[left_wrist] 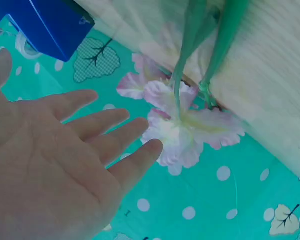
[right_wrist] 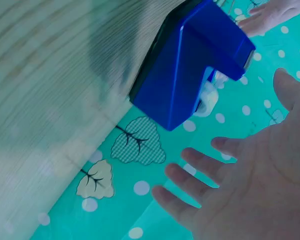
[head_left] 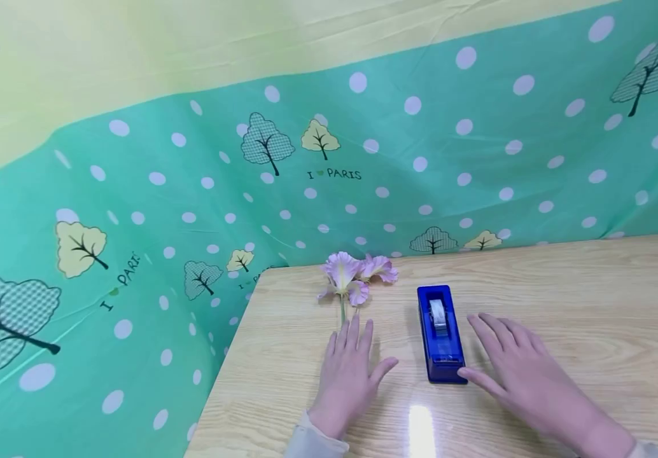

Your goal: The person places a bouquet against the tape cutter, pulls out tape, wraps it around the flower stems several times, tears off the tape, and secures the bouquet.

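A blue tape dispenser (head_left: 442, 343) with a roll of clear tape stands on the table between the two hands. To its left lie pale purple artificial flowers (head_left: 342, 272) on a green stem, partly covered by the left hand (head_left: 347, 372). That hand has its fingers straight and spread, fingertips near the stem; nothing is in its grasp. In the left wrist view its palm shows bare beside the flowers (left_wrist: 177, 132). The right hand (head_left: 526, 378) is also spread, its thumb close to the dispenser's near right corner. From the right wrist view, the dispenser (right_wrist: 182, 70) sits beyond the bare palm.
The light wood table (head_left: 604, 292) reaches back to a green dotted curtain (head_left: 455, 152) printed with trees, which also hangs along the left side. A bright light reflection shows on the tabletop near the front.
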Demonstrator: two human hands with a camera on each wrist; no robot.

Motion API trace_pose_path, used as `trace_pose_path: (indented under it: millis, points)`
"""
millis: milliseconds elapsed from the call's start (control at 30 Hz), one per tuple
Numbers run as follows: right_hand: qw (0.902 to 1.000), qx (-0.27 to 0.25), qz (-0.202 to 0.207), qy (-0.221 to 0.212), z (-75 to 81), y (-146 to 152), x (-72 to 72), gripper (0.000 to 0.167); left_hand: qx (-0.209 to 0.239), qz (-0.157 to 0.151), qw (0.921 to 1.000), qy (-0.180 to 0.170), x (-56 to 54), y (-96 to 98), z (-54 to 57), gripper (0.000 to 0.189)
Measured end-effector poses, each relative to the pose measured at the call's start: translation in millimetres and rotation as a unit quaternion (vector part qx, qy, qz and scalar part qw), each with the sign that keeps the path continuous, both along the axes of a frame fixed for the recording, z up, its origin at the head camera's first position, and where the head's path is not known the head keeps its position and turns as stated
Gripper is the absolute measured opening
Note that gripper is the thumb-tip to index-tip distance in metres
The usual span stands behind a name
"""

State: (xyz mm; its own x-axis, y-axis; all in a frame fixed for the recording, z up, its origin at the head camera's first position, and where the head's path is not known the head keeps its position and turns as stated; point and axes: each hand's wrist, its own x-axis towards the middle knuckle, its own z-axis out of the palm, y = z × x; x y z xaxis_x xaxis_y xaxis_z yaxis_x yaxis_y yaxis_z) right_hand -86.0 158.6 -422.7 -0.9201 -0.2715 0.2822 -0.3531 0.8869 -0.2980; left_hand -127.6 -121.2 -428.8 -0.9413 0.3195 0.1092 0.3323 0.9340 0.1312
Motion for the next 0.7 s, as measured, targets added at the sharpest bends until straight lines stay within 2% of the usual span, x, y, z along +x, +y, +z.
trace_pose_path:
  millis: [200,400,600,700]
  points:
    - [0.9999,0.002,0.003,0.015,6.0,-18,-4.9,0.078,-0.005,0.027,0.9991,0.033,-7.5,-9.0,4.1,0.076]
    - [0.9984,0.025,0.014,0.049,6.3,-35,-7.3,0.078,0.014,0.048,0.9975,0.051,-14.1,-28.6,11.1,0.058]
    - [0.9978,0.041,0.022,0.047,10.8,-53,-8.7,0.073,0.026,0.067,0.9935,0.088,-21.1,-40.8,16.4,0.050]
    - [0.9967,0.052,0.028,0.056,11.9,-62,-8.2,0.072,0.023,0.075,0.9930,0.088,-24.5,-42.8,16.6,0.047]
